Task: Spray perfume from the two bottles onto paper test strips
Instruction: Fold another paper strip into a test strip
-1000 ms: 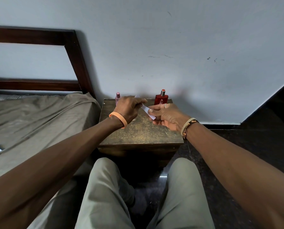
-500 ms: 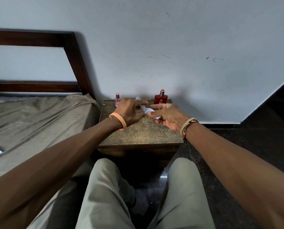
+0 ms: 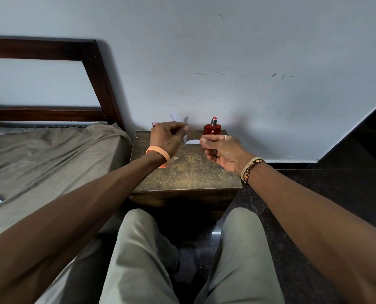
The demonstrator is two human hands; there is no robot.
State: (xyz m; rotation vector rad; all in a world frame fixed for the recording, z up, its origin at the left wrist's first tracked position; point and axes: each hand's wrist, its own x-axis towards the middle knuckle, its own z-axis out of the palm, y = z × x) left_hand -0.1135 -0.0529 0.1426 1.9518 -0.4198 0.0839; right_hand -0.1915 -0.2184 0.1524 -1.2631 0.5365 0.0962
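From where I sit, the left hand (image 3: 166, 138) pinches a thin white paper test strip (image 3: 183, 121) at its lower end, held up and blurred above the small worn brown wooden table (image 3: 189, 172). The right hand (image 3: 222, 150) has its fingers curled with the thumb against the forefinger. I cannot tell whether it holds the second piece of white paper (image 3: 192, 141) lying just beside it. The square red glass perfume bottle with a silver neck (image 3: 212, 128) stands at the table's back edge, right behind that hand. The small pink bottle (image 3: 154, 123) is mostly hidden behind the left hand. I judge the strip nearly weightless and floppy, so I'd keep the grip low. The bottle looks heavy, smooth and breakable, so I'd wrap its flat sides, forefinger free for the nozzle.
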